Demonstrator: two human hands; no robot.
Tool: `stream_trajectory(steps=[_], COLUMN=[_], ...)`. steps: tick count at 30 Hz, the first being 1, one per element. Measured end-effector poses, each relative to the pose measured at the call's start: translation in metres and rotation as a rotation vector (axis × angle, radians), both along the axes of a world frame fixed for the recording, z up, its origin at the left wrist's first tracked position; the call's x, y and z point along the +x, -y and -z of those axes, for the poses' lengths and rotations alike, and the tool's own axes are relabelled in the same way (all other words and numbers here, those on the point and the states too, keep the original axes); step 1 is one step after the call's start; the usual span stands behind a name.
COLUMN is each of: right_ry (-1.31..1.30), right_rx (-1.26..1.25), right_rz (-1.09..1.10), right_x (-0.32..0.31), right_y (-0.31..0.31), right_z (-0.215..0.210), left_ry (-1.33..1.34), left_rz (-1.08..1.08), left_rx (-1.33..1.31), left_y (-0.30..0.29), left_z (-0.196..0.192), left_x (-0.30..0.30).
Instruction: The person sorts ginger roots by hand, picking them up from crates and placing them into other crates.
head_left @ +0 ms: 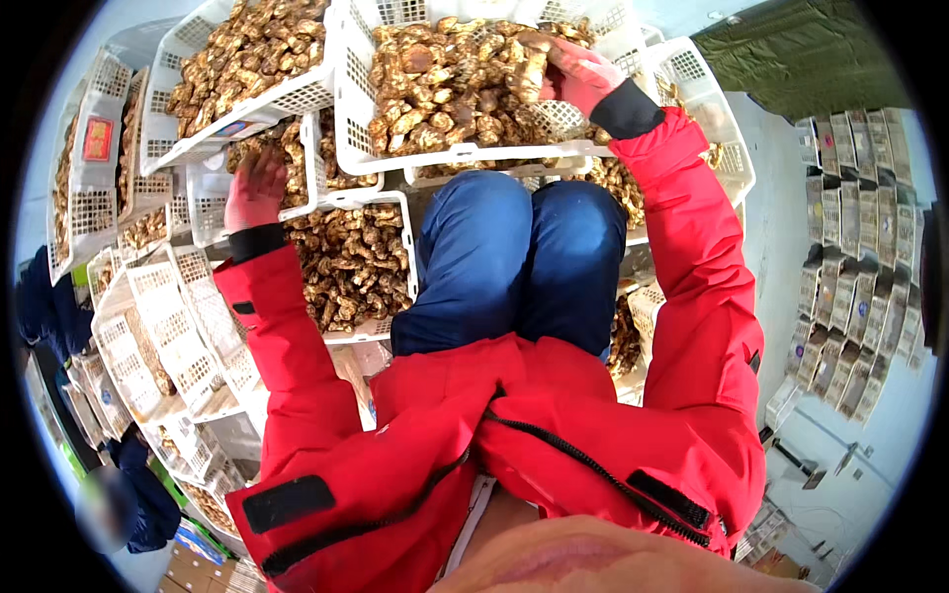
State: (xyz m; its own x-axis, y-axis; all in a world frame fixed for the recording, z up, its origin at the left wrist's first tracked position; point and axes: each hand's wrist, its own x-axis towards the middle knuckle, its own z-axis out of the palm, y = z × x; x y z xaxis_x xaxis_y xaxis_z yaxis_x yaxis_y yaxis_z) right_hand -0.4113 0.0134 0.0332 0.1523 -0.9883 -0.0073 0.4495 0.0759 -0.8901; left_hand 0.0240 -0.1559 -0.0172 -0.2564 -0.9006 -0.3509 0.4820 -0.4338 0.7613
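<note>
In front of me, a white plastic basket (354, 94) is heaped with brown and cream mushrooms (435, 84). At its right side, my right hand (585, 77) grips a thick pale-stemmed mushroom (534, 71) with a brown cap, just above the heap. My left hand (258, 188) is over a lower basket at the left, its darkened fingers stretched out beside more mushrooms, with nothing visible in them. Just below it stands another basket (408, 247) filled with smaller, darker mushrooms (346, 267).
Another full basket (158, 124) stands at the far left, with stacked white baskets (168, 316) below. More baskets (736, 163) flank my knees on the right. Rows of light-coloured packs (860, 257) line the right side, below a green tarp (801, 54). A person (138, 494) is at the lower left.
</note>
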Motion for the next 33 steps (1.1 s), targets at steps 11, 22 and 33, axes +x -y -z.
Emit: stream_trajectory(steps=[11,22,33], right_ry=[-0.206,0.219,0.115], right_rx=[-0.166,-0.061,-0.144], right_rz=[0.189,-0.020,0.095], right_x=[0.086,0.115,0.120], right_y=[0.006,-0.002,0.005], right_z=[-0.037,-0.034,-0.032], left_ry=[-0.071,-0.302,-0.287], left_rz=[0.728,0.746,0.620], left_rx=[-0.099,0.200,0.245], left_y=[-0.108,-0.117,-0.128], left_z=[-0.082,-0.072,-0.074], left_x=[-0.169,-0.166,-0.169])
